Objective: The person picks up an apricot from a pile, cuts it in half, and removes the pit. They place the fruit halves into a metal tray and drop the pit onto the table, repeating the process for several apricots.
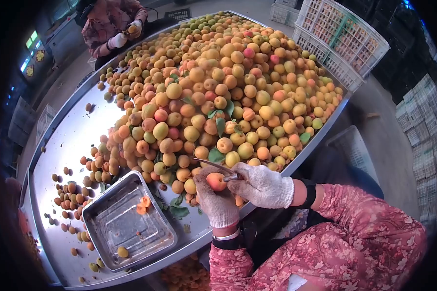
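An apricot (215,182), orange with a red blush, is held in the gloved fingers of my left hand (217,204). My right hand (267,185), also in a whitish knitted glove, grips a slim curved tool (213,166). Its long brown arm points left above the apricot, and a short metal part lies against the fruit's right side. The tool's exact kind cannot be made out. Both hands are at the near edge of a large apricot heap (218,97). To their left, a metal tray (126,233) contains opened orange apricot halves (142,205) and one small yellowish fruit (123,252).
The heap lies on a rimmed metal table (77,128), with loose apricots and green leaves (178,211) around the tray. Across the table, a person (114,29) in gloves handles fruit. Plastic crates (342,36) stand behind at right, and more stacked crates (425,126) line the far right.
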Demonstrator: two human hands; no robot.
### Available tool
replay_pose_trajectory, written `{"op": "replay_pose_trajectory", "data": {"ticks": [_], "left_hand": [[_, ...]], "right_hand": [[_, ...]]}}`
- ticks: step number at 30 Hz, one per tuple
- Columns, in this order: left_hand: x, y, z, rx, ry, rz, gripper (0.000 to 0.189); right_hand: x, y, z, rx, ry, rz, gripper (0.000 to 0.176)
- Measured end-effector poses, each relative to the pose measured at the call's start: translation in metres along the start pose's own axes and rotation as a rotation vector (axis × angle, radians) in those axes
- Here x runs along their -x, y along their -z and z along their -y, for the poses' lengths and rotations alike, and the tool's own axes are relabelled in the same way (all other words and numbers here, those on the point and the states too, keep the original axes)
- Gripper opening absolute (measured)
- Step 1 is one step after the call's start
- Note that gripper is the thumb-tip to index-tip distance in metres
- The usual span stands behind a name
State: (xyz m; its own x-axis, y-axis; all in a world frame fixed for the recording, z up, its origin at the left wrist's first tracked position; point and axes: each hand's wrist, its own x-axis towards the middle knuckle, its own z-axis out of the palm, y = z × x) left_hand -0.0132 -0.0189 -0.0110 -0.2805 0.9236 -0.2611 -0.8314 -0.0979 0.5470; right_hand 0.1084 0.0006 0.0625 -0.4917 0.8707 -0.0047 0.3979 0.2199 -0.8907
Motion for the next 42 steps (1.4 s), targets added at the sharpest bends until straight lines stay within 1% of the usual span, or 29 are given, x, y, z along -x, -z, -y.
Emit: {"op": "replay_pose_trajectory", "data": {"ticks": [3,5,6,8,9,11,12,14,15,16,18,19,20,22,23,25,26,28,29,30,32,33,34,35,36,37,39,40,42], "left_hand": [[0.001,-0.001,0.0,-0.077,-0.055,0.047,0.038],[0.001,-0.002,0.003,-0.262,-0.144,-0.002,0.042],[0.002,-0.002,0.003,-0.262,-0.143,-0.003,0.042],[0.004,-0.007,0.0,-0.352,-0.148,-0.003,0.044],[0.006,-0.008,-0.002,-0.352,-0.151,-0.006,0.044],[0.009,-0.011,-0.002,-0.511,-0.156,-0.005,0.049],[0.009,-0.01,-0.001,-0.507,-0.165,-0.015,0.049],[0.008,-0.006,0.001,-0.623,-0.253,-0.023,0.051],[0.005,-0.002,0.003,-0.723,-0.34,-0.008,0.051],[0.007,0.0,0.004,-0.728,-0.347,-0.016,0.051],[0.01,-0.002,0.005,-0.683,-0.304,-0.032,0.049],[0.009,-0.003,0.004,-0.724,-0.339,-0.024,0.049],[0.01,-0.004,0.005,-0.72,-0.343,-0.025,0.049],[0.012,-0.005,0.005,-0.78,-0.262,-0.037,0.044],[0.009,-0.004,0.006,-0.779,-0.269,-0.039,0.044],[0.003,0.0,0.011,-0.836,-0.446,-0.022,0.046],[0.002,0.002,0.012,-0.838,-0.442,-0.022,0.046],[-0.001,0.0,0.009,-0.565,-0.328,-0.09,0.053],[0.002,-0.002,0.006,-0.273,-0.206,-0.036,0.049],[0.0,-0.007,0.002,-0.271,-0.205,-0.036,0.049],[-0.004,-0.012,-0.005,0.169,0.033,-0.188,0.048],[-0.007,-0.004,-0.005,0.238,0.028,-0.158,0.053],[-0.009,0.0,-0.005,0.238,0.024,-0.158,0.053],[-0.011,0.003,-0.004,0.2,-0.013,-0.16,0.055],[-0.011,0.004,-0.003,0.164,-0.048,-0.16,0.058],[-0.01,0.004,-0.003,0.164,-0.045,-0.16,0.058],[-0.009,0.002,-0.005,0.072,-0.016,-0.114,0.064],[-0.007,-0.001,-0.007,0.07,-0.014,-0.11,0.064],[-0.005,-0.006,-0.009,0.019,-0.052,-0.117,0.069]], "right_hand": [[-0.001,-0.001,-0.003,-0.057,-0.049,0.028,0.034],[-0.001,-0.005,-0.01,-0.001,0.031,-0.013,0.032],[0.0,-0.007,-0.013,-0.001,0.029,-0.013,0.032],[0.001,-0.01,-0.016,0.013,0.127,-0.064,0.031],[0.002,-0.012,-0.018,0.012,0.128,-0.061,0.031],[0.004,-0.014,-0.021,0.042,0.109,-0.072,0.033],[0.005,-0.014,-0.024,0.043,0.116,-0.06,0.033],[0.003,-0.018,-0.027,0.147,0.2,-0.109,0.035],[0.002,-0.021,-0.029,0.1,0.185,-0.129,0.035],[0.002,-0.023,-0.029,0.093,0.192,-0.123,0.035],[0.003,-0.021,-0.032,0.182,0.212,-0.115,0.035],[0.005,-0.024,-0.039,0.217,0.184,-0.105,0.035],[0.006,-0.025,-0.044,0.22,0.188,-0.103,0.035],[0.005,-0.025,-0.046,0.162,0.167,-0.089,0.034],[0.004,-0.026,-0.045,0.162,0.174,-0.086,0.034],[0.001,-0.025,-0.032,-0.005,0.107,-0.086,0.033],[-0.002,-0.022,-0.025,-0.007,0.103,-0.086,0.033],[-0.01,-0.011,-0.014,-0.631,-0.408,0.23,0.036],[-0.007,-0.003,-0.015,-1.083,-0.636,0.381,0.037],[-0.004,-0.004,-0.012,-1.081,-0.637,0.381,0.037],[0.002,-0.012,-0.005,-0.903,-0.47,0.272,0.035],[0.001,-0.011,-0.006,-0.675,-0.41,0.228,0.034],[0.002,-0.015,-0.014,-0.675,-0.407,0.231,0.034],[0.005,-0.023,-0.027,-0.331,-0.143,0.115,0.034],[0.004,-0.025,-0.027,0.016,0.118,-0.003,0.035],[0.008,-0.019,-0.021,0.104,0.032,0.092,0.035],[0.011,-0.021,-0.021,0.148,0.041,0.084,0.035],[0.013,-0.022,-0.022,0.19,0.051,0.078,0.034],[0.013,-0.024,-0.025,0.201,0.037,0.08,0.034]]}}
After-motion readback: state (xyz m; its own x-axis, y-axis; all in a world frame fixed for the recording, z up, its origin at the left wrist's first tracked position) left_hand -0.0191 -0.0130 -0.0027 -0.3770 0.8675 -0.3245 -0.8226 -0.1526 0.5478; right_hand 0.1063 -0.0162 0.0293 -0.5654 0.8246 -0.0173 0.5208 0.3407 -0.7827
